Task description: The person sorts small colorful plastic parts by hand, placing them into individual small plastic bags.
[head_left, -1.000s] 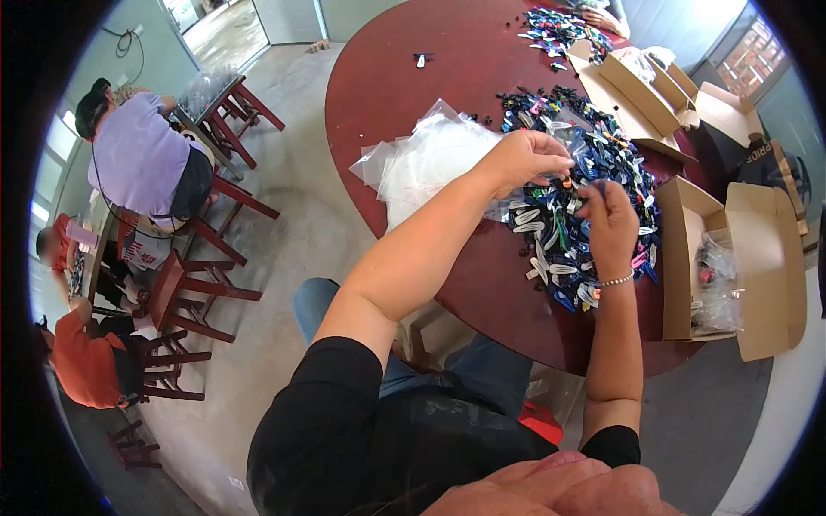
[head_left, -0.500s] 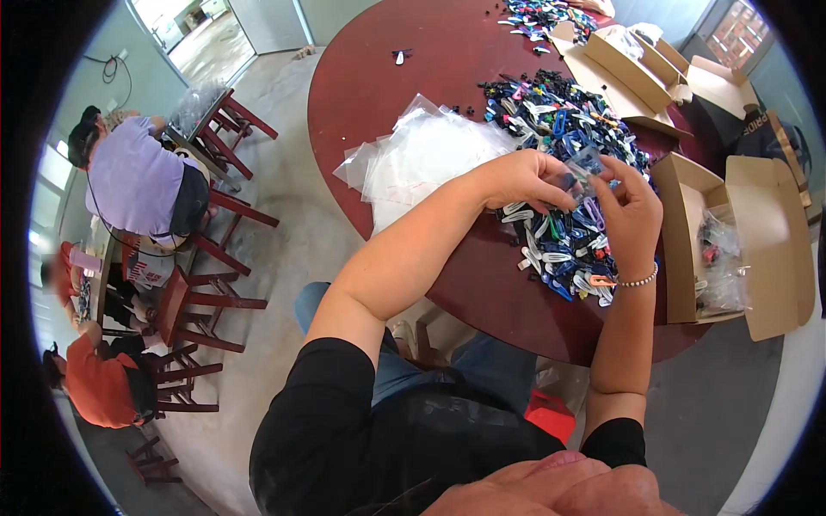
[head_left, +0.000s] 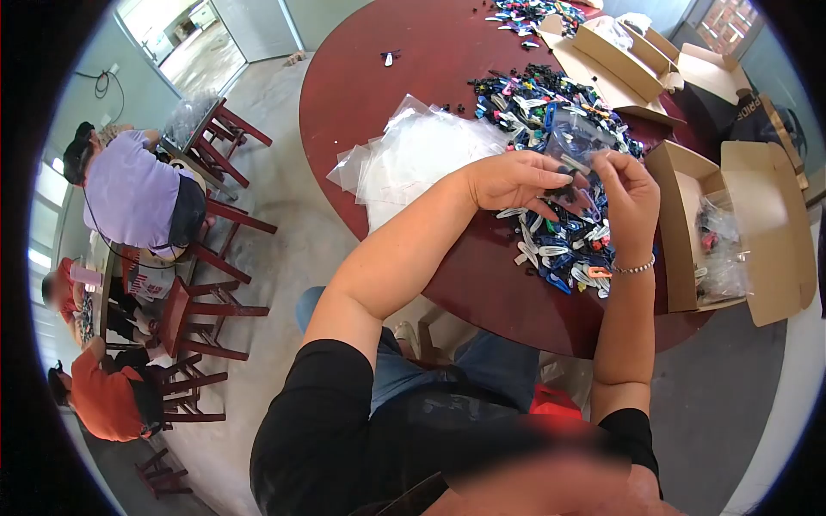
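Note:
A clear plastic bag [head_left: 578, 136] is spread between my two hands, over a heap of snap hair clips [head_left: 544, 245]. My left hand [head_left: 519, 182] holds the bag's near side between thumb and fingers, with some dark pieces showing by the fingertips. Thumb and forefinger of my right hand [head_left: 628, 187] pinch the bag's right edge. The clips are mostly black, blue and white, with a few pink, green and orange ones. To the left of my left hand lies a fanned stack of clear flat bags [head_left: 422, 155].
An open cardboard box [head_left: 680, 258] with bagged items stands at the right table edge. More cardboard boxes [head_left: 619, 64] and another clip heap [head_left: 533, 13] are at the back. A lone clip [head_left: 388, 58] lies far left. People [head_left: 138, 185] sit near stools [head_left: 211, 314] at left.
The bag has opened out and now stands up wider above my hands. My left fingers have stretched out more, and my right hand still pinches its edge.

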Available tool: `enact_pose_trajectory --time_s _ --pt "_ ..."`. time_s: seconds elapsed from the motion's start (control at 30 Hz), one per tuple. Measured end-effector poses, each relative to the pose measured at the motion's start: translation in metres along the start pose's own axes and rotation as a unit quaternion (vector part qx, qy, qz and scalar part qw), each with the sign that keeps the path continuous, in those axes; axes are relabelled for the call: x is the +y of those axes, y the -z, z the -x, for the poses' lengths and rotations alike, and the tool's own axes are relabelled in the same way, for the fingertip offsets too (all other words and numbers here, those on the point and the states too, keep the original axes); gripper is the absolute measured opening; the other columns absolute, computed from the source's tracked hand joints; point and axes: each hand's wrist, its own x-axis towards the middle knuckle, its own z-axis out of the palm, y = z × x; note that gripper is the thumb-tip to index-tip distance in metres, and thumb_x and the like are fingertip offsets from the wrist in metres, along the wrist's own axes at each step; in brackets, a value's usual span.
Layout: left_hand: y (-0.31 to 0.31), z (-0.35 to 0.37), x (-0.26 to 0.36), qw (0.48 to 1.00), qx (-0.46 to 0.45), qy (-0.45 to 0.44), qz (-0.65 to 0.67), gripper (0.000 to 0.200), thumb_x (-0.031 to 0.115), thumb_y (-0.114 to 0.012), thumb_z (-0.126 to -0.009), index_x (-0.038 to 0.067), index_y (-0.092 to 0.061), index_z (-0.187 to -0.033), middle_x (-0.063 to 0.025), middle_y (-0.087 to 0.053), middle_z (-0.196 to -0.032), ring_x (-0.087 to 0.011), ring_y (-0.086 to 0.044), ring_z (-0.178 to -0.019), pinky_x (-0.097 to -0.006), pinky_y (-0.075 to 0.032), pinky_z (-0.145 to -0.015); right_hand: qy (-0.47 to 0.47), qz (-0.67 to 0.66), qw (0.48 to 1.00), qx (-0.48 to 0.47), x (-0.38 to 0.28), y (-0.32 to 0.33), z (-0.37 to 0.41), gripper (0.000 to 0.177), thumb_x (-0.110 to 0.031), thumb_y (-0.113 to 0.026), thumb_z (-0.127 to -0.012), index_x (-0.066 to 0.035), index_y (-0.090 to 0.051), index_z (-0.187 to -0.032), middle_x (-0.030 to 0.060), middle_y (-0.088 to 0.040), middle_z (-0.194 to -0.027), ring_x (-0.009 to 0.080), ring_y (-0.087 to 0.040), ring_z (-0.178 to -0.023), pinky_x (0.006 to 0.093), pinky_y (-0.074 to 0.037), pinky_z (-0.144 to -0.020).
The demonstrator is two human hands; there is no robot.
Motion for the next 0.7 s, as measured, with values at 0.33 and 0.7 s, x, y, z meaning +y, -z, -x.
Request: enact_pose_trajectory --time_s 0.33,0.7 --pt "0.001 -0.004 0.0 0.976 0.108 0.029 -0.184 0.032 0.006 -0.061 -0.087 0.001 -0.059 -0.119 -0.007 -0.067 -0.105 -0.0171 -0.067 -0.091 -0.022 -0.053 -0.07 -0.006 -0.002 1.0 -0.006 0.004 -0.001 -0.008 0.033 -0.005 -0.065 -0.086 0.003 -0.055 -0.116 0.0049 -0.063 -0.092 0.0102 -0.059 -0.086 0.0219 -0.047 -0.078" --pt "-0.001 -0.006 0.001 0.966 0.11 0.057 -0.228 0.036 0.012 -0.06 -0.09 0.004 -0.055 -0.125 -0.0113 -0.066 -0.108 -0.0134 -0.065 -0.09 -0.0219 -0.052 -0.069 0.083 0.065 0.981 0.165 0.01 0.066 -0.022 0.006 -0.004 -0.061 -0.087 -0.001 -0.065 -0.092 -0.0017 -0.063 -0.077 0.0033 -0.055 -0.067 0.0167 -0.041 -0.06"
